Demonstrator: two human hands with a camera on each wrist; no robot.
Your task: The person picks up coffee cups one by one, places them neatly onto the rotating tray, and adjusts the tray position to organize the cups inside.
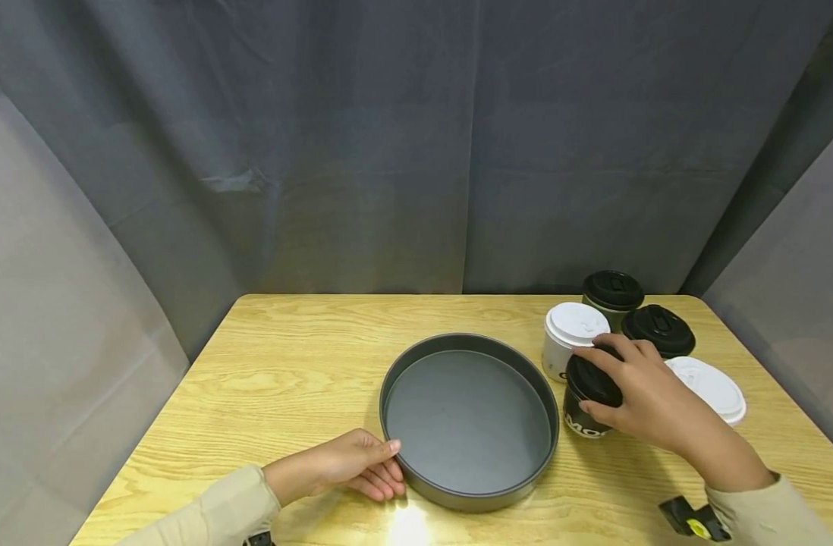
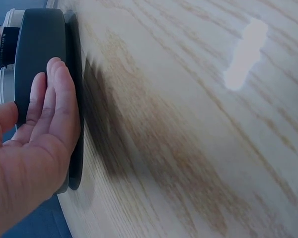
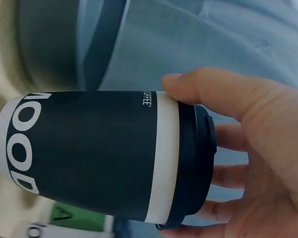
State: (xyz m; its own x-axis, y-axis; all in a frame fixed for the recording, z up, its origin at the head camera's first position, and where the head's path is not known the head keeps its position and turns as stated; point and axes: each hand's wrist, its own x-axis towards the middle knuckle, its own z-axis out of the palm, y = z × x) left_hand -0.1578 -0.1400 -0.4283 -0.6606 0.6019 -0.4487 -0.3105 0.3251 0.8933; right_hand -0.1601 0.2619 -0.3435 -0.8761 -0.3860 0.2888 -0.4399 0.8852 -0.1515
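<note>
A round dark grey cake pan [image 1: 467,421] lies on the wooden table, with bare inside. At its front left edge, my left hand [image 1: 362,464] holds it, thumb at the rim and fingers [image 2: 53,104] along the outer wall. To the right of the pan, my right hand [image 1: 652,394] grips a black paper coffee cup [image 3: 97,153] from above, thumb and fingers around its black lid [image 3: 193,163]. White lettering runs near the cup's base. Whether that base touches the table cannot be told.
Behind the gripped cup stand a white-lidded cup [image 1: 576,326] and a black-lidded cup [image 1: 613,292]. Another black-lidded cup [image 1: 658,330] and a white-lidded one [image 1: 710,388] are close to my right hand. Grey curtains [image 1: 362,152] hang along the table's [image 1: 273,364] back edge.
</note>
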